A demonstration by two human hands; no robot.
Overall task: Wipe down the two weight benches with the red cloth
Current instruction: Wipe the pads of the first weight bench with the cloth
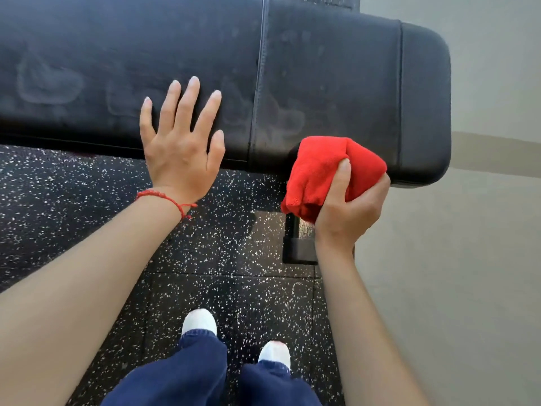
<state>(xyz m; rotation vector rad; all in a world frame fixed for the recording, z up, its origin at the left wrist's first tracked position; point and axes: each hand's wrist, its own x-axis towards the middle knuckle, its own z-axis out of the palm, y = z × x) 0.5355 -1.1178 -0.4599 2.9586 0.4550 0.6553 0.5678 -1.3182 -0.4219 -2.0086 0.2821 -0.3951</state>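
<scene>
Left hand [181, 148]: fingers straight and spread, palm flat on the near edge of the black padded bench [322, 83]. Right hand [348, 200]: grip closed around the bunched red cloth [322, 171], held against the bench's near edge, near its right end.

Setting: gym, weight-training area. Evidence: black padded weight bench [322, 68], stitched vinyl upholstery, smudged with handprint marks; black rubber floor tiles [87, 200] flecked white, typical gym matting; black metal bench foot [298, 247] stood on tiles; plain grey floor [453, 259] beside matting edge.
</scene>
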